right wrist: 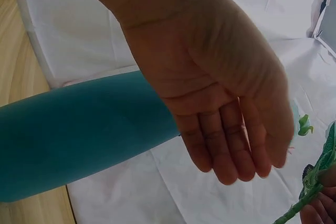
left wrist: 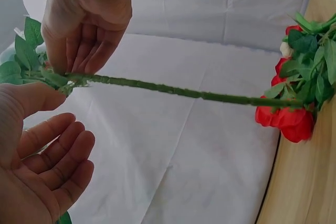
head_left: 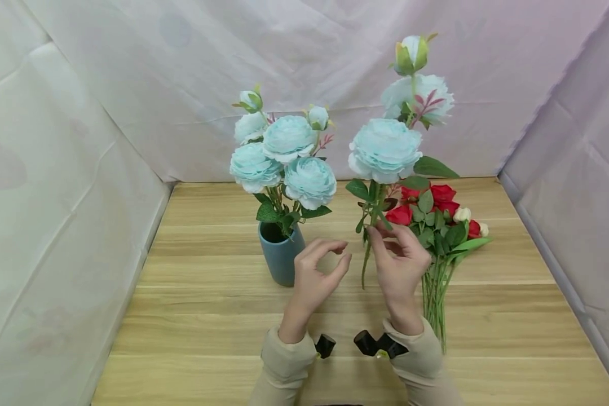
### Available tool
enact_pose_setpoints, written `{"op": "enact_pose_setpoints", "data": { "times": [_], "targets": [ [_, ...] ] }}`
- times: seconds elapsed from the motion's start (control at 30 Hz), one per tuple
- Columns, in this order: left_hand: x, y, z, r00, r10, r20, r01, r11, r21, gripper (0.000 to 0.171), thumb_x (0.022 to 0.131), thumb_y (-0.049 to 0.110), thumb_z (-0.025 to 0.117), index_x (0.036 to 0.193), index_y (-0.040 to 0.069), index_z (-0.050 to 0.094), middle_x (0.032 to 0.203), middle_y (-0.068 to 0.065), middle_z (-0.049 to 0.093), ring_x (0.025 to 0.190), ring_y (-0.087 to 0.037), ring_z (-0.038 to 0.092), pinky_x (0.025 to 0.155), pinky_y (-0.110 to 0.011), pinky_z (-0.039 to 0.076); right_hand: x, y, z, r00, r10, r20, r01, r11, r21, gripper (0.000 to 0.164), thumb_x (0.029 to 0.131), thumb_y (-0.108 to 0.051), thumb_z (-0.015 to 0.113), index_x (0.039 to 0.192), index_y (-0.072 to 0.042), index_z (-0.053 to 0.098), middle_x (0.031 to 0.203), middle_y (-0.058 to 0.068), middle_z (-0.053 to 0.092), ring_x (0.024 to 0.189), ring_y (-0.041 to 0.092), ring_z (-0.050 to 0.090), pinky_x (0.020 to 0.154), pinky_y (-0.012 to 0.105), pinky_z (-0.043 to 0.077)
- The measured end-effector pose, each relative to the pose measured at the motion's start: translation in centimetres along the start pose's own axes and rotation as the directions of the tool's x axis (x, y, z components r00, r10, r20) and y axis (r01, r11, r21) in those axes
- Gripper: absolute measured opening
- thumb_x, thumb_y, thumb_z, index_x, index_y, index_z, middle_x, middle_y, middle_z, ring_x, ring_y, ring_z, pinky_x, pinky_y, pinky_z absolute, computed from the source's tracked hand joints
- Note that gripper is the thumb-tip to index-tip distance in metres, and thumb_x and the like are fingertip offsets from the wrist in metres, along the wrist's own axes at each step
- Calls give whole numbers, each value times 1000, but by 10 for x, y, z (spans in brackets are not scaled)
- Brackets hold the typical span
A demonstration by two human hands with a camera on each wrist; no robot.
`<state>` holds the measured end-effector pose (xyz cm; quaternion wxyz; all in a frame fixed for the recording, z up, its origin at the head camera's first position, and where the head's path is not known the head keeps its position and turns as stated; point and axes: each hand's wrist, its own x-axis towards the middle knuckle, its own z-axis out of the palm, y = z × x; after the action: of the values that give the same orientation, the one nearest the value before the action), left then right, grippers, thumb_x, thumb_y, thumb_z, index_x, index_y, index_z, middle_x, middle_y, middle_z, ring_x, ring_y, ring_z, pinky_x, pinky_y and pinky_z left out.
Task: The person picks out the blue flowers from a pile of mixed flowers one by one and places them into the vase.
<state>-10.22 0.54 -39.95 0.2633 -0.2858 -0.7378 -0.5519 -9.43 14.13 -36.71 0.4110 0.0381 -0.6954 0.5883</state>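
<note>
My right hand (head_left: 401, 265) pinches the green stem (left wrist: 173, 88) of a pale blue artificial flower spray (head_left: 385, 149) just under its leaves. The spray stands upright in the air, with a large bloom, another behind it and a bud on top. Left of the stem, my left hand (head_left: 314, 279) is raised with fingers bent loosely and a gap between thumb and forefinger. It holds nothing. A blue vase (head_left: 282, 259), just beyond the left hand, carries similar pale blue flowers (head_left: 289, 138). The left hand hides part of the vase in the right wrist view.
On the wooden table (head_left: 208, 327), a bunch of red roses (head_left: 442, 194) with a few white buds (head_left: 462, 214) lies to the right, its long stems pointing toward me. Pale cloth walls (head_left: 578, 141) enclose the table's back and sides.
</note>
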Motion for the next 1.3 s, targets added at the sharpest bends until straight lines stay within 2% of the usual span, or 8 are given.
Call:
{"op": "enact_pose_setpoints", "data": {
  "times": [0.3,0.5,0.7,0.87,1.13,1.3],
  "targets": [
    [10,5,4,999,-48,24,49,999,-10,14,80,4,71,94,2,70,90,-10,67,83,-17,62,78,-25,51,1,-3,8,1000,-5,-5,5,1000,18,11,77,7,70,88,5,72,81,19,67,72,5,62,61,14,50],
    [17,7,8,999,-36,10,36,999,-13,12,80,4,71,91,1,69,88,-10,67,82,-17,63,78,-25,52,2,-6,11,1000,-7,-5,7,1000,15,11,78,6,70,89,6,72,81,19,67,69,6,62,61,15,51],
    [21,8,9,998,-51,-22,50,998,-22,6,82,4,69,87,1,69,85,-9,67,80,-16,63,77,-25,52,1,-10,15,1000,-9,0,9,1000,22,12,77,8,70,89,7,71,81,19,67,71,8,63,61,16,52],
    [21,7,8,997,-64,-35,63,998,-30,5,83,5,68,82,0,68,80,-8,67,76,-16,63,75,-25,52,0,-11,17,1000,-21,6,21,999,49,12,77,10,69,88,8,70,80,19,66,73,8,63,61,17,52],
    [18,5,8,997,-74,-4,74,996,-41,5,84,2,65,81,0,70,80,-9,68,74,-17,64,71,-24,53,-1,-10,19,999,-34,30,32,997,64,11,77,10,69,88,8,70,80,19,66,76,7,63,63,18,52],
    [16,4,8,998,-56,4,56,998,-27,4,82,-2,66,82,0,69,80,-10,68,73,-18,65,70,-25,53,-3,-8,20,998,-54,33,52,997,52,11,77,11,68,87,8,70,80,19,66,77,6,62,62,17,52]
  ]
}}
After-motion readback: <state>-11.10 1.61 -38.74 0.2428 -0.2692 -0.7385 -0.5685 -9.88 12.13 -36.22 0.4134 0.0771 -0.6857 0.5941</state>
